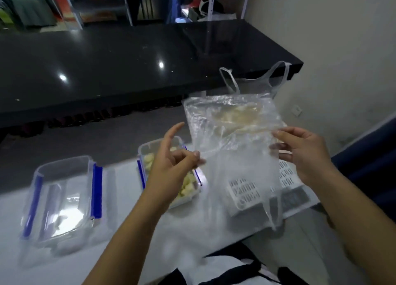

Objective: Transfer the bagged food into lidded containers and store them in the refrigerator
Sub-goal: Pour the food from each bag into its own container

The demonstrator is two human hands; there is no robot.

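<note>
so the clear plastic bag (235, 147) is up in the air between both hands, over the right side of the white table (128, 237); left hand (173, 160) is pinching its left edge between the thumb and curled fingers, index finger sticking up free; right hand (306, 156) has its fingertips curled onto the right edge, gripping the film there; bag is stretched out pretty flat, handles poking up at the top and another loop dangling at the bottom; inside it there's just a smear of pale yellowish stuff (233, 116) near the upper part, too blurry to say what exactly; right behind the left hand sits a clear container (143, 150) on the table, lid off, blue clips (140, 173) on its sides, with pale yellow food chunks (186, 187) in it; the wrist hides the middle, so I can't tell how full it is; further left, well apart from that one, there's a second clear piece with blue clips (62, 199); honestly can't tell if it's a box or a lid, I just see glare and the table through it; under the bag, seen through the plastic, is a white slotted basket (242, 193); a glossy black counter (128, 59) runs behind the table
</note>
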